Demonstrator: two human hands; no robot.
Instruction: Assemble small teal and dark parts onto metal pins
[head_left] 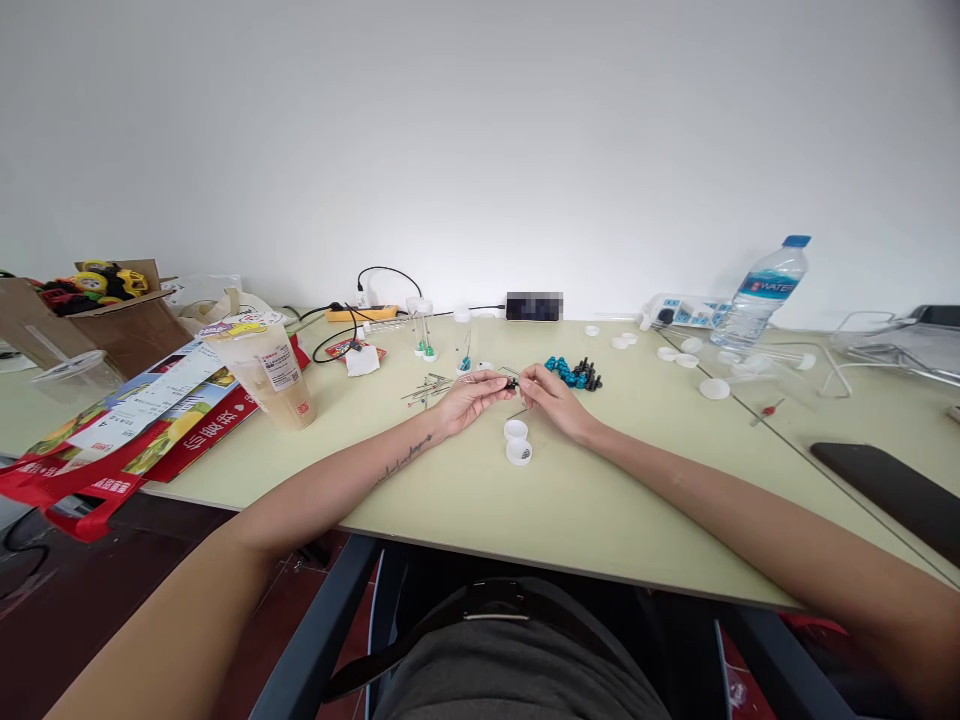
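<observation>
Hands met over the middle of the pale green table (570, 500) in the head view, the only view given. The left hand (471, 397) came in from the left with its fingers curled and its thumb and forefinger pinched on a thin metal pin (501, 379), whose long axis ran roughly left to right toward the other hand. The right hand (553, 398) was likewise closed at the fingertips, pinching a small black bead (512, 383) at the pin's right end, so the bead sat between the two hands and touched both grips; whether it was already on the pin was too small to tell. Both hands were equally near it. Just beneath them, toward the person, two white caps (517, 441) lay side by side on the table, the nearer one holding something dark. Beyond the right hand lay a heap of blue and black beads (574, 372), near but apart from it. Loose pins (426, 388) lay scattered beyond the left hand. Farther left stood a plastic drink cup (271, 375); far right, a water bottle (761, 290)
</observation>
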